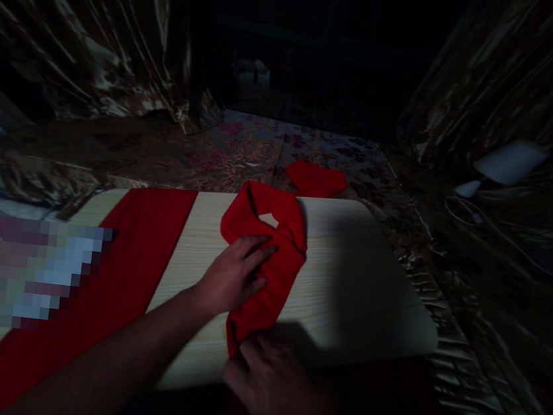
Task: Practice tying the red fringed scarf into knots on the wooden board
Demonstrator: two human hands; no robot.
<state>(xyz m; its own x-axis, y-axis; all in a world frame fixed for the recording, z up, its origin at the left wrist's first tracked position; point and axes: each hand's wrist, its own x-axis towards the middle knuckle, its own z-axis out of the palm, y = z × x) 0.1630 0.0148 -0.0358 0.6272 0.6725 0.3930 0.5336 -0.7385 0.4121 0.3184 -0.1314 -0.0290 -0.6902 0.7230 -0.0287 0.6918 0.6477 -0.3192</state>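
A bunched red cloth (pixel 272 247) lies on a pale wooden board (pixel 348 276), with one end trailing off the far edge. My left hand (pixel 234 272) rests flat on the cloth's middle, fingers stretched out. My right hand (pixel 271 383), in shadow at the board's near edge, pinches the cloth's near end. A second red cloth (pixel 123 277) lies flat along the left part of the board.
The board sits on a patterned floral cover (pixel 243 150). Shiny patterned curtains (pixel 77 31) hang on the left and right. A white device with a cable (pixel 506 164) lies at the right. A blurred patch is at the left. The room is dark.
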